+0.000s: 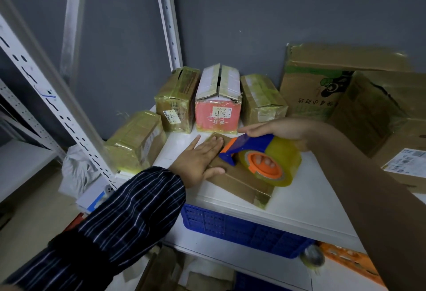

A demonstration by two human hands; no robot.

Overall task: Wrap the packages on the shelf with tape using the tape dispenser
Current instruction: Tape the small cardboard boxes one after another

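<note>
One package (238,183) lies under left hand (198,159) and dispenser (254,144).

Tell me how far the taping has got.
Done: three small boxes look glossy with tape. In hand: left hand presses the flat box while right hand holds the dispenser on it. Left: the pink box, its flaps gaping, perhaps the big cartons.

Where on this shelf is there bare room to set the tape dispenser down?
Bare shelf lies right of the flat package, toward the front edge; a smaller patch lies left of the left hand. Boxes crowd the back and right.
</note>
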